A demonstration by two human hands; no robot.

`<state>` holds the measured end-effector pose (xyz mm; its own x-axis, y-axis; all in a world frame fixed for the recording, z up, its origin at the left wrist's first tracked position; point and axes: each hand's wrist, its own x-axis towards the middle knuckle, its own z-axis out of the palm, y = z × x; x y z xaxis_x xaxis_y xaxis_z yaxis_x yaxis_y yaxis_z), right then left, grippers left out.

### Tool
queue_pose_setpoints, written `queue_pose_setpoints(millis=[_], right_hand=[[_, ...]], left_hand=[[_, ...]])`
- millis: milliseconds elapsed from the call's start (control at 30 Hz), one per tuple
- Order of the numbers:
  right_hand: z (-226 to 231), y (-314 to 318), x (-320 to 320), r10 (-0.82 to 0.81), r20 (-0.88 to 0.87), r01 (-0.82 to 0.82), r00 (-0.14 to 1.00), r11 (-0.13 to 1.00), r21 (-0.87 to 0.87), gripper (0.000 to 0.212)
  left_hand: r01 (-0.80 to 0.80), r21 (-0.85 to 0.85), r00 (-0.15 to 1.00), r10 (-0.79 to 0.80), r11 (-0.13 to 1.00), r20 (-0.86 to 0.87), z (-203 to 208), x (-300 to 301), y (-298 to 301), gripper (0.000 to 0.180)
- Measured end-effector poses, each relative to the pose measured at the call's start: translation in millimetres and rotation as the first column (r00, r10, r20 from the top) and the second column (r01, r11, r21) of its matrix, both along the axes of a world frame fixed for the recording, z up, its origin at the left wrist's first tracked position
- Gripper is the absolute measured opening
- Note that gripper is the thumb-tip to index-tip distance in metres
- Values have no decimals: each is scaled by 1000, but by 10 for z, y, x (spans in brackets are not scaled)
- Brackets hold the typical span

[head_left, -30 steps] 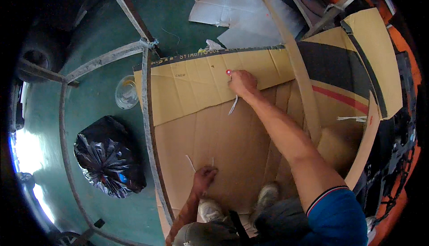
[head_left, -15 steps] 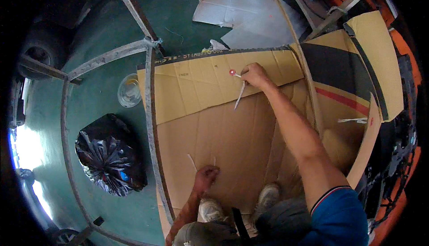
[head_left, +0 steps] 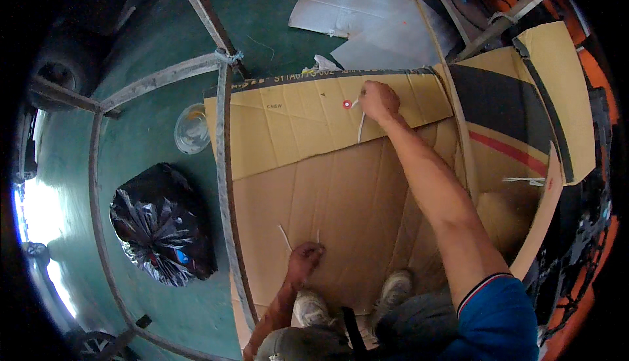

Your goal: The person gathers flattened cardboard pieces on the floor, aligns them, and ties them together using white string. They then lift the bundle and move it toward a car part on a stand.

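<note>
My right hand (head_left: 381,101) is closed on a thin white string (head_left: 361,128), one end of which hangs down over the cardboard. Just left of its fingertips, a small red-and-white ring (head_left: 347,105) lies against the yellowish cardboard flap (head_left: 282,139), and a short bit of string runs from it to the fingers. Lower down, my left hand (head_left: 305,259) is closed, its fingers curled over brown cardboard (head_left: 282,197). Two white string ends stick up by it, the longer string (head_left: 284,237) on its left; its grip is partly hidden.
A grey metal frame (head_left: 227,164) passes along the cardboard's left side. Beyond it are a black garbage bag (head_left: 164,223) and a clear plastic tub (head_left: 192,130) on the green floor. At right, another cardboard flap (head_left: 562,99) stands up, with white string (head_left: 524,179) beneath. My shoes are on the cardboard.
My right hand has shifted slightly up, and less of the string hangs below it. My left hand stays in nearly the same place. The whole view has shifted a little.
</note>
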<state>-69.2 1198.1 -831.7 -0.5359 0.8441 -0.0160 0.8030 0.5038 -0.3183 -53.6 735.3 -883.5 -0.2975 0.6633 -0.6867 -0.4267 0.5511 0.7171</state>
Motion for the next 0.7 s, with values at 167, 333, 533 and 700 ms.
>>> queue_pose_setpoints(millis=[167,333,533,700], right_hand=[[78,-56,-372,67,116,-79,991,991,106,19],[19,-524,-515,473,251,-499,845,865,48,20],[226,-927,359,566,527,-489,634,821,-294,17],[692,-25,470,140,-154,-198,978,853,-484,23]], left_hand=[[43,-36,998,-45,998,-51,-88,-17,-28,17],[86,-76,995,-89,993,-39,-133,-21,-27,19],[77,-60,995,-81,995,-65,40,-18,18,21],[41,-4,998,-41,999,-42,-48,-1,-34,20]])
